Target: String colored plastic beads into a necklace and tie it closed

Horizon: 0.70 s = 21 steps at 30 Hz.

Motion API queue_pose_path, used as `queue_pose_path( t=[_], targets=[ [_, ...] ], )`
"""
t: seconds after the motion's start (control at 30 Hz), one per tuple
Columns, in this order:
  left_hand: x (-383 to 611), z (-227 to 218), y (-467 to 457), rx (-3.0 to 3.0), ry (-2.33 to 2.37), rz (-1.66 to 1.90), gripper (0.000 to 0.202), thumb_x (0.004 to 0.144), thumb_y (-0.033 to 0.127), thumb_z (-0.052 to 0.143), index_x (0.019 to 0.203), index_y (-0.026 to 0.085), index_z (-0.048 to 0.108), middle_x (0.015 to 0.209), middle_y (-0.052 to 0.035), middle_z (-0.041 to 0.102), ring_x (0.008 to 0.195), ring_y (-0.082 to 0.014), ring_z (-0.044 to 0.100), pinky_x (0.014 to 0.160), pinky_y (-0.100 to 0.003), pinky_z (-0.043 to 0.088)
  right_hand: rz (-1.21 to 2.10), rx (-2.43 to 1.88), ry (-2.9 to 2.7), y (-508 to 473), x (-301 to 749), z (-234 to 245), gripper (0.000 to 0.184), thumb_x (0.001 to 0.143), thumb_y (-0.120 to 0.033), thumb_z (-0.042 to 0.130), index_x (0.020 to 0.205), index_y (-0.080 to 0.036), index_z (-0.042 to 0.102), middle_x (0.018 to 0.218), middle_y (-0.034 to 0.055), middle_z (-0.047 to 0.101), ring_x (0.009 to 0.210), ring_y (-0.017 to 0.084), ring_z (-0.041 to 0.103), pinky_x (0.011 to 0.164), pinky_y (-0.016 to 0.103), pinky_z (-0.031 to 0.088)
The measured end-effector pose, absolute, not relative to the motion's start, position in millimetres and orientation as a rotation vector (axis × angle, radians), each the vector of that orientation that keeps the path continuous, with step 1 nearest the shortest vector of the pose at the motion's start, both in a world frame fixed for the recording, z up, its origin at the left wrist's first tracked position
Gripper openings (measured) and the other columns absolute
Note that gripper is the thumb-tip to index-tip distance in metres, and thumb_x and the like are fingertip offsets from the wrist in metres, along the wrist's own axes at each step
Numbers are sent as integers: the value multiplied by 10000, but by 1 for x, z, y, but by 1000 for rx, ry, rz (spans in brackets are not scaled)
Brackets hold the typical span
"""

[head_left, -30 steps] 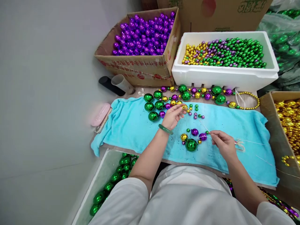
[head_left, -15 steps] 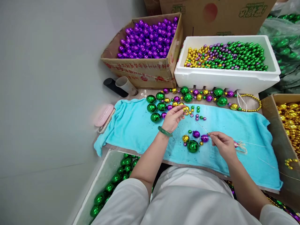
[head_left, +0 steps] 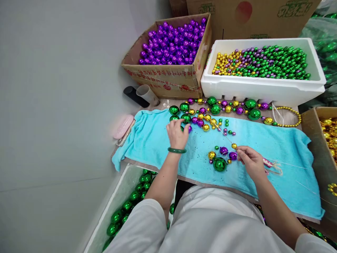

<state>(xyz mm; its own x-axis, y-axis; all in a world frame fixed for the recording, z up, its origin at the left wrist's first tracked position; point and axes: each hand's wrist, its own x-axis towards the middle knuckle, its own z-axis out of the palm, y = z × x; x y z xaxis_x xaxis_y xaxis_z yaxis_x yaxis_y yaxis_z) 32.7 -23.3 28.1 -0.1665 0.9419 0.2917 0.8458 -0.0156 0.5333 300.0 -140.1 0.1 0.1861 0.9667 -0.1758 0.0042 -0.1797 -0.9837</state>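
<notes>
My left hand, wearing a green bangle, is over the large green beads at the towel's left part. Its fingers are apart and partly cover a bead. My right hand pinches a long thin needle, which points up and left. A gold bead is threaded on the needle close to my fingertips. Below the needle lies a cluster with a big green bead, a purple bead and a gold bead. Loose gold beads and small green and purple beads sit near the needle's tip.
A turquoise towel covers the table. Behind it lie finished-looking bead strands, a cardboard box of purple beads and a white foam box of small beads. A cup and pink case stand left.
My left hand has left the needle's tip and moved left to the large green beads, its fingers opening. A gold bead now sits on the needle near my right hand.
</notes>
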Motion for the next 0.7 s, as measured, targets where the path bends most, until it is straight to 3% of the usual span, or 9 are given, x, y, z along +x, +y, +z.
queue_pose_path(
  t=[0.1,0.17,0.37,0.53,0.7],
  targets=[
    [-1,16,-19,1869,2225,551,424,752,384,648,1119,176,608,1102,-147,559,1125,-323,495,999,-474,364,1210,-1430,-1004,-141,300,-2,237,780,-391,643,854,-169,682,557,-20,542,517,110,488,475,235,369],
    [-15,10,-19,1741,2187,517,438,703,352,686,1101,193,597,1055,-119,572,1068,-302,532,962,-444,400,1205,-1433,-1015,-142,299,-1,237,779,-388,645,858,-168,684,550,-22,541,505,109,480,472,237,369],
    [-5,3,-25,1003,1766,1092,457,706,391,675,1107,197,574,919,-41,570,807,-171,585,807,-347,481,1240,-1442,-1143,-149,284,2,224,787,-388,637,826,-177,703,544,-23,542,515,114,490,506,245,397],
    [33,11,-27,1725,1951,1063,448,827,380,570,1223,171,569,1196,-138,478,1180,-255,445,1044,-397,340,1180,-1490,-1189,-150,278,1,222,800,-383,623,837,-179,704,568,-18,561,526,113,489,519,246,391],
    [71,17,-32,2256,1775,569,518,859,443,521,1303,176,515,1293,-175,464,1177,-326,430,1011,-460,341,1097,-1451,-1024,-146,290,4,210,783,-367,633,817,-166,680,532,-24,529,494,108,471,476,238,374]
  ],
)
